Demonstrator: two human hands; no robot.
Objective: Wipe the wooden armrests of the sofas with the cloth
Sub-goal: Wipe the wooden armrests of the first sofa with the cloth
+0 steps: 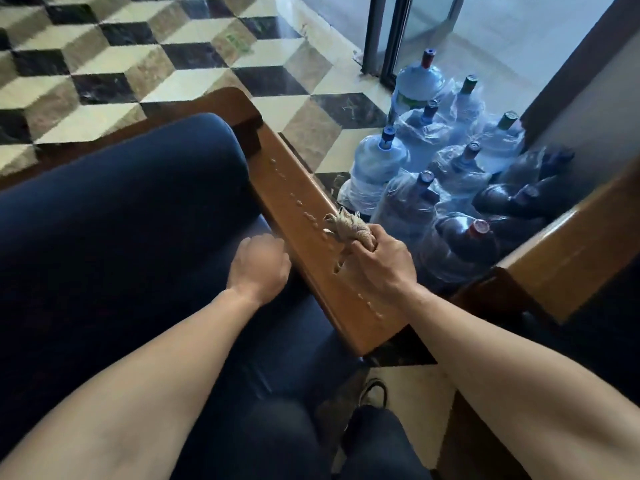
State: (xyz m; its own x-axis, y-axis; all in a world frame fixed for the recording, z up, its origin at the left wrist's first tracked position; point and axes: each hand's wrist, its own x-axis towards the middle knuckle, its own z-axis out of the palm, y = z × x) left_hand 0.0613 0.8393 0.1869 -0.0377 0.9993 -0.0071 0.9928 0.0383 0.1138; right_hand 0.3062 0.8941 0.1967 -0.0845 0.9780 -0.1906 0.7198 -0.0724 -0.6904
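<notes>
A wooden armrest [304, 216] runs diagonally along the right side of a dark blue sofa [121, 216]. A line of pale droplets lies along its top. My right hand [381, 261] grips a bunched beige cloth [349, 226] and holds it on the armrest near its middle. My left hand [259, 268] hovers over the sofa seat just left of the armrest, blurred, with its fingers curled and nothing in it. A second wooden armrest [568, 251] of another sofa shows at the right.
Several large blue water jugs [426, 181] stand on the floor between the two armrests. A checkered tile floor [138, 64] stretches beyond the sofa. A dark metal door frame [384, 36] stands at the back right. My shoe [374, 393] is below the armrest's near end.
</notes>
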